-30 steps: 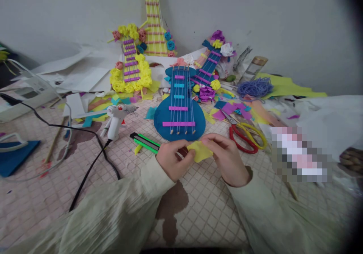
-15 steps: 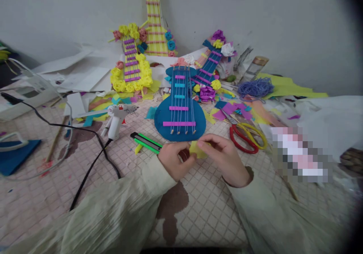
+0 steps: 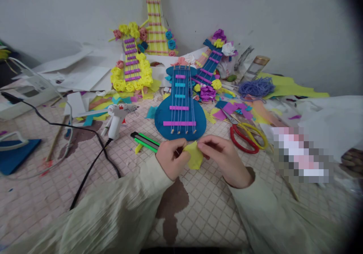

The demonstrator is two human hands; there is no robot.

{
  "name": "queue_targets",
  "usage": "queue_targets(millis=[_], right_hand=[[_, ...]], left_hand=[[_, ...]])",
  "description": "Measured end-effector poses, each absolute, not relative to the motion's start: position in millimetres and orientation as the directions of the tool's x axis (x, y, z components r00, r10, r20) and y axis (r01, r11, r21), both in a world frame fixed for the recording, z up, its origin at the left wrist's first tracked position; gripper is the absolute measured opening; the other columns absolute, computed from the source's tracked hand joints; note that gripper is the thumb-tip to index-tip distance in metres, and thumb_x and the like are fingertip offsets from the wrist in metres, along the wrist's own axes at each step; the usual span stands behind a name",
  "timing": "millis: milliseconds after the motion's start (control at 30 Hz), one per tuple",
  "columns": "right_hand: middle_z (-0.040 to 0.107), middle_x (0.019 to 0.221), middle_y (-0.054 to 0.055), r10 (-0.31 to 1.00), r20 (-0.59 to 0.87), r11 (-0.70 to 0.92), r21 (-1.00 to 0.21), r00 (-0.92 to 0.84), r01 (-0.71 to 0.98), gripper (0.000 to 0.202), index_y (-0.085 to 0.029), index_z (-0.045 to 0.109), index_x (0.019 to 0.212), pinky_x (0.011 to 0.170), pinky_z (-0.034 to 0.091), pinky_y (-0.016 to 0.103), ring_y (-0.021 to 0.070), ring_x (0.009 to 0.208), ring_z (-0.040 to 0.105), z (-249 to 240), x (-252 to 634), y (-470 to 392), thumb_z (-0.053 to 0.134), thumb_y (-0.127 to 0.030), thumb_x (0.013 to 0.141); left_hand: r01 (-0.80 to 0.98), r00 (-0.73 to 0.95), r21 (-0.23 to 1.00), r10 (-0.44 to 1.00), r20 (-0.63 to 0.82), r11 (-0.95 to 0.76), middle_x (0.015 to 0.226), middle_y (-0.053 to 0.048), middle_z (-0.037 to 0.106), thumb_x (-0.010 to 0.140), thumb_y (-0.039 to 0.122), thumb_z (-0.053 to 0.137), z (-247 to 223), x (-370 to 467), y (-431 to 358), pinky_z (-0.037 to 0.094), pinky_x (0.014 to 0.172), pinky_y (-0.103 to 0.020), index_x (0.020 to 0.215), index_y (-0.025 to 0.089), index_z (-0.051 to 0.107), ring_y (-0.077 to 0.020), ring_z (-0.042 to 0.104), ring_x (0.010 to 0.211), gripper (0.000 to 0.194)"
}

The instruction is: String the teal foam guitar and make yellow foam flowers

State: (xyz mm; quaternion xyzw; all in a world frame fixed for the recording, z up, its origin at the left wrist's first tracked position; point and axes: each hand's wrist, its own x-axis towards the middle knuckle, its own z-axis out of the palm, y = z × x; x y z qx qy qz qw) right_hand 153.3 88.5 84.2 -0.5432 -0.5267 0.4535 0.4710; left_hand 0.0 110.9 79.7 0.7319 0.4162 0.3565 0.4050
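Observation:
A small piece of yellow paper (image 3: pixel 195 156) is held between both hands, low in the middle of the view. My left hand (image 3: pixel 172 158) pinches its left edge, fingers curled. My right hand (image 3: pixel 224 158) grips its upper right edge between thumb and fingers. Just beyond the hands lies a blue paper guitar (image 3: pixel 181 114) with white strings and purple and light blue bars. A green cutter (image 3: pixel 146 142) lies next to my left hand. Scissors (image 3: pixel 244 137) with red and yellow handles rest to the right of my right hand.
A white glue gun (image 3: pixel 115 122) with a black cable stands at the left. Behind are a yellow flowered guitar (image 3: pixel 132 63), another blue guitar (image 3: pixel 208 68), purple yarn (image 3: pixel 256 87), a jar (image 3: pixel 256 67) and scattered paper scraps. A blue piece (image 3: pixel 19 155) lies far left.
The yellow paper has been turned and spread, so more of it shows and it hangs lower between the hands. My left hand has shifted slightly left.

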Motion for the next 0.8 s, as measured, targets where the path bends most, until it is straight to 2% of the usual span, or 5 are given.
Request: queue_targets(millis=[300, 467, 567, 700, 800], right_hand=[[0.06, 0.069, 0.001, 0.998, 0.006, 0.015, -0.991, -0.069, 0.136, 0.012, -0.019, 0.061, 0.07, 0.058, 0.044, 0.026, 0.0129, 0.065, 0.053, 88.1, 148.7, 83.8, 0.063, -0.031, 0.07], [0.058, 0.064, -0.001, 0.999, -0.026, -0.025, -0.999, -0.023, 0.032, 0.014, -0.019, 0.062, 0.069, 0.052, 0.039, 0.024, 0.0102, 0.057, 0.048, 83.4, 150.3, 85.7, 0.062, -0.032, 0.071], [0.056, 0.063, -0.001, 0.999, -0.043, -0.045, -0.998, -0.033, -0.036, 0.013, -0.019, 0.062, 0.07, 0.05, 0.037, 0.023, 0.0093, 0.055, 0.046, 81.1, 151.9, 86.9, 0.062, -0.032, 0.072], [0.056, 0.064, -0.002, 0.998, 0.005, 0.004, -1.0, 0.057, 0.021, 0.013, -0.019, 0.061, 0.069, 0.05, 0.038, 0.023, 0.0091, 0.056, 0.047, 81.0, 151.9, 86.8, 0.064, -0.031, 0.071], [0.055, 0.063, -0.002, 0.991, 0.081, 0.065, -0.988, 0.106, 0.143, 0.011, -0.018, 0.059, 0.069, 0.049, 0.04, 0.023, 0.0095, 0.055, 0.048, 82.0, 150.2, 85.3, 0.063, -0.029, 0.071]], left_hand=[[0.3, 0.413, 0.901, 0.894, 0.174, -0.314, 0.042, 0.005, 0.029, 0.068, 0.029, 0.041, 77.8, 0.4, 110.8, 0.024, 0.04, -0.02, 0.046, 0.018, 0.032, -0.0076, 0.03, 0.041, 0.026], [0.238, 0.409, 0.941, 0.903, 0.129, -0.242, 0.058, 0.001, 0.053, 0.073, 0.034, 0.049, 83.1, 4.7, 108.0, 0.037, 0.044, -0.019, 0.069, 0.016, 0.052, -0.0097, 0.048, 0.05, 0.019], [0.214, 0.442, 0.943, 0.886, 0.14, -0.255, 0.067, -0.002, 0.059, 0.075, 0.031, 0.049, 85.1, 5.5, 108.7, 0.042, 0.05, -0.021, 0.078, 0.015, 0.057, -0.0109, 0.053, 0.057, 0.018], [0.275, 0.414, 0.914, 0.895, 0.166, -0.297, 0.049, 0.003, 0.045, 0.076, 0.032, 0.048, 82.7, 4.1, 111.1, 0.034, 0.043, -0.019, 0.057, 0.015, 0.051, -0.0083, 0.041, 0.047, 0.025], [0.278, 0.413, 0.919, 0.899, 0.148, -0.279, 0.046, 0.004, 0.036, 0.076, 0.034, 0.047, 79.6, 3.4, 111.9, 0.028, 0.04, -0.02, 0.052, 0.016, 0.046, -0.0077, 0.034, 0.045, 0.03]])
